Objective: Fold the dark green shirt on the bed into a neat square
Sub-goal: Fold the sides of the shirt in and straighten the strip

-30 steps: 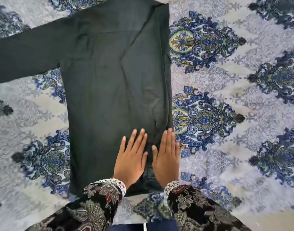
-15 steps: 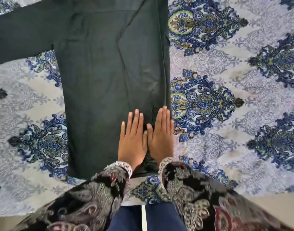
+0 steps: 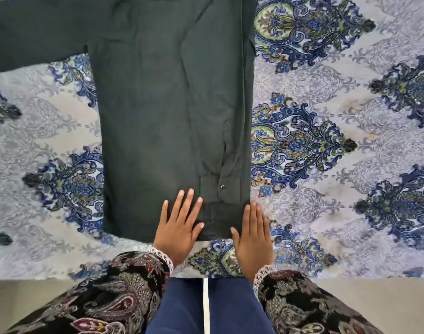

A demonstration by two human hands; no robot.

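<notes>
The dark green shirt (image 3: 163,112) lies flat on the patterned bed cover, its hem towards me. Its right side is folded inward, with the right sleeve laid down along the right edge and a small metal snap showing near the cuff. The left sleeve stretches out to the upper left. My left hand (image 3: 179,225) lies flat with straight fingers on the hem, beside the cuff. At the shirt's lower right corner my right hand (image 3: 253,235) rests flat, its thumb touching the hem and most of the hand on the bed cover.
The bed cover (image 3: 326,189), grey with blue and green ornaments, spreads to both sides of the shirt. Its near edge (image 3: 350,277) runs just in front of my legs, with pale floor below.
Both hands have slid back along the shirt to the hem and moved apart; the right hand has gone off to the lower right corner. The view has tilted down.
</notes>
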